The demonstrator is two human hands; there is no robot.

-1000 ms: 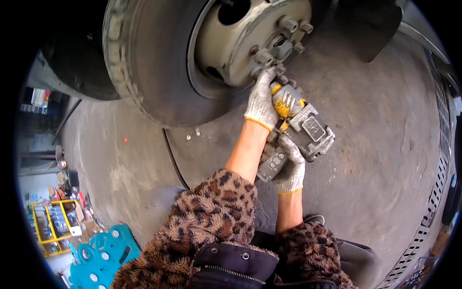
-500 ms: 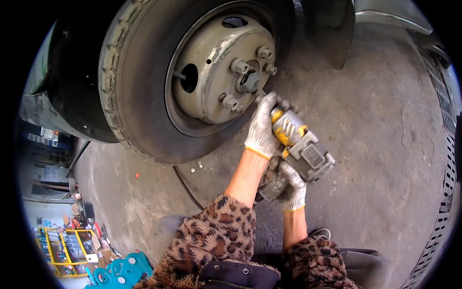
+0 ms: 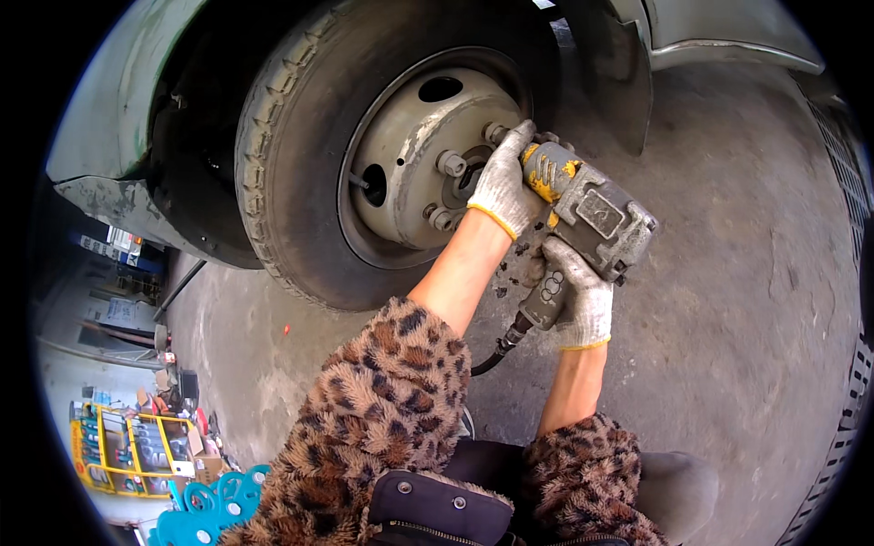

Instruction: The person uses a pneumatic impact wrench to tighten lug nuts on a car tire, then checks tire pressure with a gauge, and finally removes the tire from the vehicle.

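Observation:
A grey and yellow impact wrench [image 3: 601,215] is gripped in both gloved hands, its front end turned toward the wheel. My left hand [image 3: 506,180] wraps round the nose beside the upper lug nuts; it hides the socket end, so contact with a nut cannot be made out. My right hand [image 3: 583,293] is closed round the handle, from whose base a black air hose [image 3: 496,355] runs down. The beige steel rim [image 3: 401,196] carries several lug nuts [image 3: 451,164] around its hub, which my left hand partly covers. A black tyre [image 3: 300,173] surrounds the rim.
Vehicle bodywork [image 3: 123,100] overhangs the wheel, and a dark mud flap [image 3: 619,82] hangs right of it. Concrete floor [image 3: 728,273] spreads to a slotted metal strip [image 3: 851,400]. At lower left are a yellow rack [image 3: 137,446] and a teal object with round holes [image 3: 214,500].
Both hands have raised the impact wrench, bringing its nose up to the upper right lug nuts. The handle and hose now show more clearly. My view has shifted slightly.

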